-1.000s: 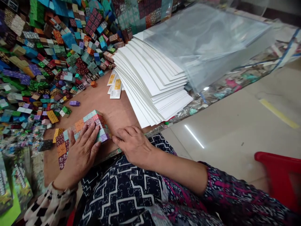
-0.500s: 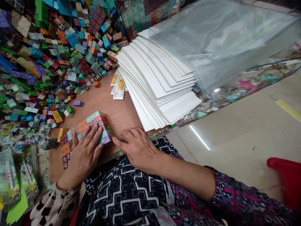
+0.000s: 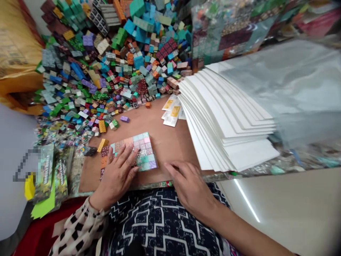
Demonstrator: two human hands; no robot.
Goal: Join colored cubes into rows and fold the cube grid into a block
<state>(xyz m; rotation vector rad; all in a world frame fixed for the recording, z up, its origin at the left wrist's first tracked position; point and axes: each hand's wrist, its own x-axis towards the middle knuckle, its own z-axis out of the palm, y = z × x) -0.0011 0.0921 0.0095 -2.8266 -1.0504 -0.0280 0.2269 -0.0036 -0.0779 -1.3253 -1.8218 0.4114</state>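
A flat slab of small patterned cubes (image 3: 145, 151) lies on the brown board near the front edge. Its visible right end shows mint, pink and lilac squares; orange and maroon ones appear at the left. My left hand (image 3: 121, 170) rests palm down across the slab, fingers stretched out and slightly apart, covering its middle and lower left. To the right of the slab, a short gap away, my right hand (image 3: 188, 181) hovers at or over the board with its fingers curled together. I see nothing in it, though the palm side is hidden.
Loose coloured blocks (image 3: 128, 71) are heaped at the back left. White sheets (image 3: 213, 117) lie fanned on the right, partly under clear plastic sleeves (image 3: 301, 89). Small printed cards (image 3: 172, 113) sit beside the sheets. Printed packets (image 3: 60, 174) lie at the left, and the brown board (image 3: 170, 142) ends near my lap.
The view has swung left, so everything sits further right. My right hand has drawn away from the slab's corner. The slab's right end now shows pale squares where brown and orange ones showed.
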